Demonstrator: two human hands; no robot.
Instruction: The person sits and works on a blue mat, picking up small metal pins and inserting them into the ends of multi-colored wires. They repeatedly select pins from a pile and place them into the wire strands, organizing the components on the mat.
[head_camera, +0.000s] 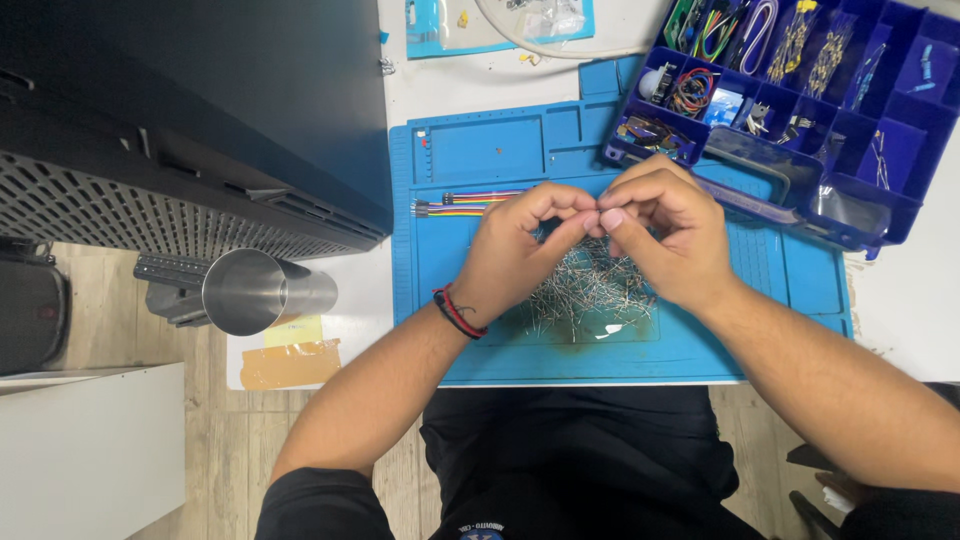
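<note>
My left hand (515, 250) and my right hand (665, 235) meet fingertip to fingertip above a blue work mat (480, 160). Their thumbs and forefingers pinch something very small between them, too small to make out, likely a thin metal pin. Directly below the hands lies a loose heap of thin metal wire pieces (590, 295) on the mat. A red and black band circles my left wrist. Two strips of rainbow-coloured jumper wires (465, 204) lie on the mat just left of my left hand.
A blue compartment box (850, 215) with wires and small parts sits at the upper right, overlapping the mat. A metal cup (255, 290) stands at the table's left edge beside yellow and orange tape. A large black casing (190, 120) fills the upper left. A white cable (560, 48) lies at the top.
</note>
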